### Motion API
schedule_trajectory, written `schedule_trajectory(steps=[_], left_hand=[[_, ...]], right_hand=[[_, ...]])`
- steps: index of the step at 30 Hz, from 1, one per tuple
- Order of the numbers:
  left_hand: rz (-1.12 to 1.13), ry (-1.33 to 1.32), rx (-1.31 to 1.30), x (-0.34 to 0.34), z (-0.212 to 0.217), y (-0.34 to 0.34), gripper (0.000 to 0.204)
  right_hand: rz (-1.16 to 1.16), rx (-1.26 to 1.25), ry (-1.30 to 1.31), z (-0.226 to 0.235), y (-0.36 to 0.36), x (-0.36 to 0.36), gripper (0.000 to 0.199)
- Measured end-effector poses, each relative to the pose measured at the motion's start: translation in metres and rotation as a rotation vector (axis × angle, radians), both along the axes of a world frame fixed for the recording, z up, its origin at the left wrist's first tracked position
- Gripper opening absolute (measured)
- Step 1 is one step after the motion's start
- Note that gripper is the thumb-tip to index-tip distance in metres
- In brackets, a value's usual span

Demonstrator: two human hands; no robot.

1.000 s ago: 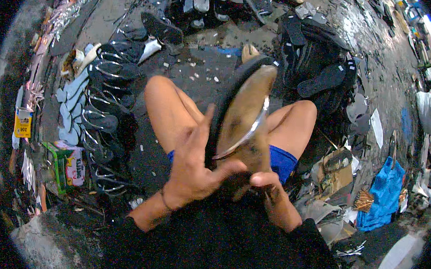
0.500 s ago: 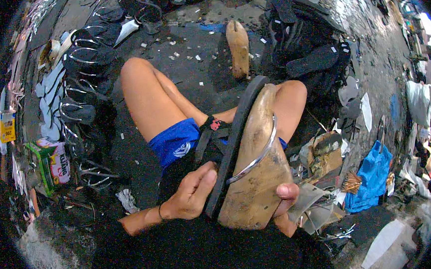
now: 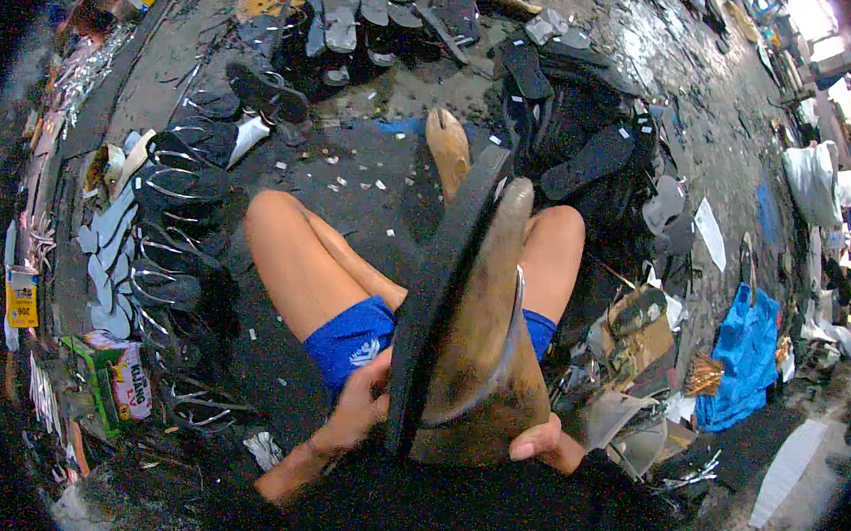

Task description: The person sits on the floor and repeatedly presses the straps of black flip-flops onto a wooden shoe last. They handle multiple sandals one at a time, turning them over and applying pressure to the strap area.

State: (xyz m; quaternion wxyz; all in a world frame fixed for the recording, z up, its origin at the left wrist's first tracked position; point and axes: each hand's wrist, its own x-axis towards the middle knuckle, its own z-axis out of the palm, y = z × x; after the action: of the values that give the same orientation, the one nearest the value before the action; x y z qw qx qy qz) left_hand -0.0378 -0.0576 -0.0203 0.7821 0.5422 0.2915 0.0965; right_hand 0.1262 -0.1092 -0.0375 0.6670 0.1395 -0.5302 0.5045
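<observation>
I hold a black flip-flop sandal (image 3: 438,296) upright over a brown wooden foot-shaped form (image 3: 484,339), close to my chest. My left hand (image 3: 356,414) grips the sandal's heel end from the left. My right hand (image 3: 542,439) holds the base of the form from the right; only its fingers show. A thin silvery strap (image 3: 511,341) curves across the form. My bare knees and blue shorts (image 3: 356,335) are underneath. Another brown form (image 3: 449,144) lies on the dark floor beyond the sandal's tip.
Rows of black sandals with silvery straps (image 3: 166,238) lie at the left. More dark sandals and soles (image 3: 573,138) are heaped ahead. A blue cloth (image 3: 744,362) and scraps lie at the right, a green-and-white box (image 3: 121,382) at the lower left.
The sandal and form have shifted from leaning right to standing more upright and central. My left hand slid lower along the sandal's heel edge; the view tilted back toward the floor ahead.
</observation>
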Motion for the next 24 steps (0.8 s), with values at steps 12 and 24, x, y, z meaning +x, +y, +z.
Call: schedule_trajectory(steps=[12, 24], left_hand=[[0.11, 0.114, 0.333, -0.011, -0.013, 0.05, 0.074], [0.408, -0.016, -0.352, -0.02, -0.042, 0.029, 0.07]], right_hand=[[-0.336, -1.481, -0.666, -0.044, 0.016, 0.003, 0.101], [-0.446, -1.417, -0.935, -0.037, 0.017, -0.001, 0.123]])
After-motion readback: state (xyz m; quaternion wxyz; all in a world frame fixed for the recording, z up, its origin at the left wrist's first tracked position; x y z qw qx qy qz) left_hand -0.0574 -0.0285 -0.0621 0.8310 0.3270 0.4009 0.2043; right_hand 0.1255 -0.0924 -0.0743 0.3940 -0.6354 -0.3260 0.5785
